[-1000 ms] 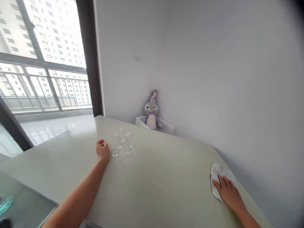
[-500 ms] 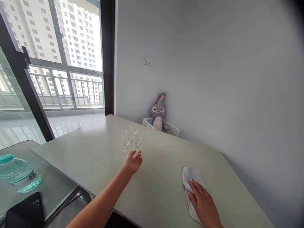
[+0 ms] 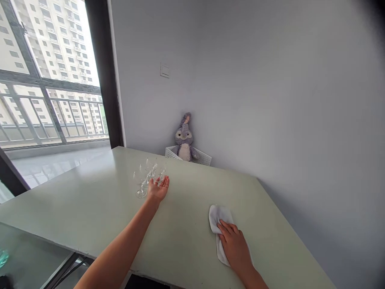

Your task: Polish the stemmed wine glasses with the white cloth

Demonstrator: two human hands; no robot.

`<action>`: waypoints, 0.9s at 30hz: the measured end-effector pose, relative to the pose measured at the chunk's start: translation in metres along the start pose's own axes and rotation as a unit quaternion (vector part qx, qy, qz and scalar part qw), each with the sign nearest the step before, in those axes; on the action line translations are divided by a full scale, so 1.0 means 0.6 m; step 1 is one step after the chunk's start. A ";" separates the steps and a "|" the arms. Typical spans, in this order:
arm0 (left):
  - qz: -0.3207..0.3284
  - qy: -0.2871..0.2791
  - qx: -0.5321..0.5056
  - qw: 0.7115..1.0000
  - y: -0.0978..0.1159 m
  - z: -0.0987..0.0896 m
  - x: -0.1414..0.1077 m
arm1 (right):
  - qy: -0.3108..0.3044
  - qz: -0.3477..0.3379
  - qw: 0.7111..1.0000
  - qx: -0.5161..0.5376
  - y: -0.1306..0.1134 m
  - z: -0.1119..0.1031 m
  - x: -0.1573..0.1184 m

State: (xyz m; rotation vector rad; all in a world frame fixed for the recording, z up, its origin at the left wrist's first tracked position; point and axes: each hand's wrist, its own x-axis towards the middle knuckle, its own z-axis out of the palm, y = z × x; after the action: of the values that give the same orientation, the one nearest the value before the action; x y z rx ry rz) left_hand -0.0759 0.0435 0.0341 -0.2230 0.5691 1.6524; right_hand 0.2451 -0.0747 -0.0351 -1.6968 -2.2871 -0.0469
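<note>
Several glasses (image 3: 140, 193) are standing beside my open left hand (image 3: 158, 192); my right hand (image 3: 237, 247), unclosed, is pressing the cloth (image 3: 217, 215), any move needing glass clearance.

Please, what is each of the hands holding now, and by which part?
The right hand presses flat on the middle of the white cloth. The left hand: cannot be told.

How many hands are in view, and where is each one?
2. The left hand is open, palm up, right by the glasses; I can't tell if it touches them. The right hand rests on the cloth on the table.
</note>
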 end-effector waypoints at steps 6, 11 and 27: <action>-0.031 -0.033 0.024 0.999 -0.030 -0.005 -0.015 | 0.011 0.017 0.998 0.055 -0.007 -0.006 0.001; -0.117 -0.087 0.086 0.986 -0.075 -0.013 -0.034 | 0.064 0.079 0.971 0.217 -0.015 -0.011 -0.006; 0.030 -0.264 0.403 0.876 -0.158 -0.028 -0.034 | 0.185 0.121 0.804 0.552 -0.141 -0.085 0.138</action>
State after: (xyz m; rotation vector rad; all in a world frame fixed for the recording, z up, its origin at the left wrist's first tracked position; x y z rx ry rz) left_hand 0.0165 0.0237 0.0065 0.8435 0.7856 1.3170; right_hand 0.1543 -0.0335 0.0470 -1.1302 -1.2771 0.7778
